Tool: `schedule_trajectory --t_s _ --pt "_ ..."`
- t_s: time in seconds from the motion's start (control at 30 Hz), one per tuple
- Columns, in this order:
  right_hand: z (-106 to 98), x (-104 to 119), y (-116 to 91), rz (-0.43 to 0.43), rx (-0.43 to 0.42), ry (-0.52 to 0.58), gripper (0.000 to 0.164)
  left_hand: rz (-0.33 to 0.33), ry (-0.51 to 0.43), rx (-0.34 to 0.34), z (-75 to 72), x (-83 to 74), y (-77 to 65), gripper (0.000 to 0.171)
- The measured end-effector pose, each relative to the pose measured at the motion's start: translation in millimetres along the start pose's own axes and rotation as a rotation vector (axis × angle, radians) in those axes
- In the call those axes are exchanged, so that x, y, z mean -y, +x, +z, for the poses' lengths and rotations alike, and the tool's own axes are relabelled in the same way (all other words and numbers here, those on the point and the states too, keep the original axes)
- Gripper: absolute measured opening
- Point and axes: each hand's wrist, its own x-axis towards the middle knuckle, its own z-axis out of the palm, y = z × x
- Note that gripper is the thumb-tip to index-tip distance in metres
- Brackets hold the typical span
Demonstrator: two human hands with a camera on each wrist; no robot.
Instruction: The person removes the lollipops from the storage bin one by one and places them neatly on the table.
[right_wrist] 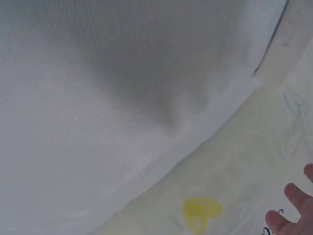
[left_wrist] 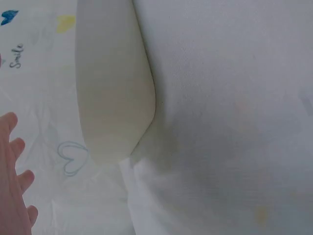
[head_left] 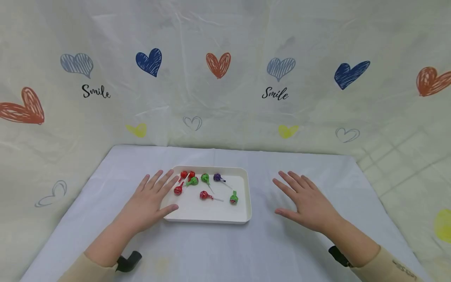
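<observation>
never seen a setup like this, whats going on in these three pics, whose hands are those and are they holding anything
There's no robot here: these are one person's bare left hand and right hand. The big picture comes from a camera on the head, looking forward and down. The other two come from cameras on the wrists, so each shows only a few fingers at the edge. On the white-covered table is a white tray with red, green and purple lollipops. Behind hangs a sheet printed with hearts. Both hands are spread, the left by the tray's left edge, the right off to its right. Neither holds anything.
</observation>
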Motion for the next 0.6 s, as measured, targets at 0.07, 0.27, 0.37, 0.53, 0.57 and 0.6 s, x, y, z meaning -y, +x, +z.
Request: schedule_trajectory --t_s 0.07,0.27,0.37,0.53,0.57,0.6 --pt "0 1 1 -0.016 0.001 0.021 0.083 0.0 0.003 0.005 0.1 0.8 0.5 0.088" --pt "3 1 4 -0.04 0.015 0.072 0.08 0.0 -0.007 0.02 3.2 3.2 1.9 0.088" --pt "6 1 7 -0.061 0.019 0.106 0.077 -0.004 -0.014 0.023 5.2 4.6 1.5 0.088" --pt "12 3 15 -0.108 0.014 0.161 0.072 -0.029 -0.01 0.052 7.4 8.8 0.2 0.088" --pt "14 3 17 -0.114 0.014 0.167 0.072 -0.033 -0.012 0.056 7.6 9.7 -0.1 0.088" --pt "14 3 19 -0.116 0.015 0.174 0.071 -0.035 -0.021 0.06 7.5 10.2 -0.5 0.088"
